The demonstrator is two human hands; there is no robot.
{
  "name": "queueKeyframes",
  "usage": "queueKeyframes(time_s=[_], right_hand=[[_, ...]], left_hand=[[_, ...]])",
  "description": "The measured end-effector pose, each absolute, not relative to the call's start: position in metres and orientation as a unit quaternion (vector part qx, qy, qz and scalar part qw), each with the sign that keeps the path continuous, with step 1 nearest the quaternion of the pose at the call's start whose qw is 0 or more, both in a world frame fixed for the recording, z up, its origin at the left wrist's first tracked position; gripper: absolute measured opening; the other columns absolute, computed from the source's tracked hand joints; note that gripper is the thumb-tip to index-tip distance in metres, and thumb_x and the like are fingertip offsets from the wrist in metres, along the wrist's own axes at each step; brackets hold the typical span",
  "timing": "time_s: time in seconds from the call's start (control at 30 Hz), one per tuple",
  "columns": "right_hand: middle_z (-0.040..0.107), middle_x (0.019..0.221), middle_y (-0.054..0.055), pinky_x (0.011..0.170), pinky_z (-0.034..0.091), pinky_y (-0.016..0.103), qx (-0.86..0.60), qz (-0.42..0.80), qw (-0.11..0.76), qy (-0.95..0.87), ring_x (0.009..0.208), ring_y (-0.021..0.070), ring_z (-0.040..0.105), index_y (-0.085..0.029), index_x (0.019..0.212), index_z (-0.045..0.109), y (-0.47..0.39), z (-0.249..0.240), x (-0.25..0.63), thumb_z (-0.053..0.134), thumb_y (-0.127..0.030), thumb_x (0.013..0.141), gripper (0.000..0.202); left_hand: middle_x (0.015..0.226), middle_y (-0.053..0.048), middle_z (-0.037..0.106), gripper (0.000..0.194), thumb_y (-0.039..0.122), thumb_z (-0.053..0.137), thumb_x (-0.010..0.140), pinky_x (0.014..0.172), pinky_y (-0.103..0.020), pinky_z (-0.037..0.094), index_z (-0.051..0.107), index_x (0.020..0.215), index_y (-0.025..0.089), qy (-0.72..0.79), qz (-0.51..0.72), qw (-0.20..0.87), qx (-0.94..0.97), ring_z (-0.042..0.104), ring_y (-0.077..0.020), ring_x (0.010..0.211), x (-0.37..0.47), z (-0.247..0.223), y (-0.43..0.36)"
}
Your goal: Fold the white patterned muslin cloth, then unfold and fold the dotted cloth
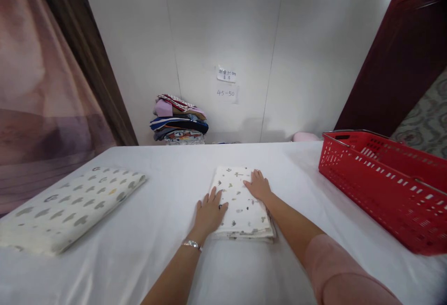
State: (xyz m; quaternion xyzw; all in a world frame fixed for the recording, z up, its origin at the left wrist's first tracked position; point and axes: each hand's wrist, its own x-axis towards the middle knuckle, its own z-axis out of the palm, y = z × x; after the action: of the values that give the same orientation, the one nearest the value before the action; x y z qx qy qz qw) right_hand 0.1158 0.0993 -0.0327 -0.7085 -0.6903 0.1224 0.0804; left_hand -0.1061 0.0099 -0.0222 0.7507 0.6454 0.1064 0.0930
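A white cloth [240, 202] with small grey and tan prints lies folded into a neat rectangle on the table, its layered edges showing at the near side. My left hand [210, 211] rests flat on its left edge, fingers spread, with a bracelet on the wrist. Farther up, my right hand [258, 186] lies on the cloth's right edge with its fingers extended. Neither hand grips anything. To the left, a larger folded cloth [78, 202] with grey cloud-like shapes lies by itself, apart from both hands.
A red plastic basket [370, 193] with metal handles stands on the right of the white-covered table [167, 258]. Behind the far edge rises a stack of folded fabrics [179, 121] against the wall. A pink curtain [45, 95] hangs at left.
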Motion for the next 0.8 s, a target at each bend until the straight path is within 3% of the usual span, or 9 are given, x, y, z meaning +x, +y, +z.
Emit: queueKeyframes(time_s=[0.2, 0.37, 0.53, 0.8], right_hand=[[0.011, 0.15, 0.012, 0.108, 0.015, 0.039, -0.681, 0.153, 0.116, -0.706, 0.138, 0.0251, 0.002, -0.008, 0.14, 0.028, 0.096, -0.028, 0.121, 0.035, -0.047, 0.087, 0.066], [0.016, 0.15, 0.008, 0.11, 0.014, 0.041, -0.661, 0.23, 0.204, -0.684, 0.138, 0.0256, 0.007, -0.015, 0.135, 0.04, 0.062, -0.036, 0.131, 0.045, -0.037, 0.083, 0.057], [0.014, 0.15, 0.006, 0.11, 0.017, 0.033, -0.672, 0.291, 0.28, -0.621, 0.137, 0.0202, 0.015, -0.019, 0.14, 0.031, 0.007, -0.048, 0.137, 0.051, -0.033, 0.076, 0.068], [0.032, 0.144, 0.005, 0.104, 0.03, 0.035, -0.655, 0.333, 0.302, -0.607, 0.131, 0.0234, 0.031, -0.023, 0.141, 0.028, -0.044, -0.04, 0.139, 0.053, -0.025, 0.07, 0.075]], left_hand=[[0.151, -0.002, 0.015, 0.056, 0.051, 0.026, 0.087, 0.105, -0.053, 0.019, 0.03, 0.138, 0.028, 0.646, 0.109, 0.116, 0.746, 0.023, -0.028, 0.133, -0.106, -0.02, 0.009], [0.15, -0.002, 0.017, 0.055, 0.05, 0.028, 0.087, 0.104, -0.053, 0.02, 0.031, 0.138, 0.029, 0.643, 0.119, 0.108, 0.749, 0.025, -0.0281, 0.133, -0.107, -0.024, 0.011], [0.149, -0.004, 0.02, 0.052, 0.047, 0.031, 0.087, 0.103, -0.049, 0.024, 0.036, 0.134, 0.027, 0.641, 0.141, 0.095, 0.749, 0.029, -0.0269, 0.13, -0.107, -0.025, 0.01], [0.132, -0.015, 0.045, 0.05, 0.038, 0.036, 0.086, 0.091, -0.036, 0.039, 0.041, 0.129, 0.014, 0.691, 0.196, 0.108, 0.687, 0.047, -0.0262, 0.116, -0.107, -0.011, -0.001]])
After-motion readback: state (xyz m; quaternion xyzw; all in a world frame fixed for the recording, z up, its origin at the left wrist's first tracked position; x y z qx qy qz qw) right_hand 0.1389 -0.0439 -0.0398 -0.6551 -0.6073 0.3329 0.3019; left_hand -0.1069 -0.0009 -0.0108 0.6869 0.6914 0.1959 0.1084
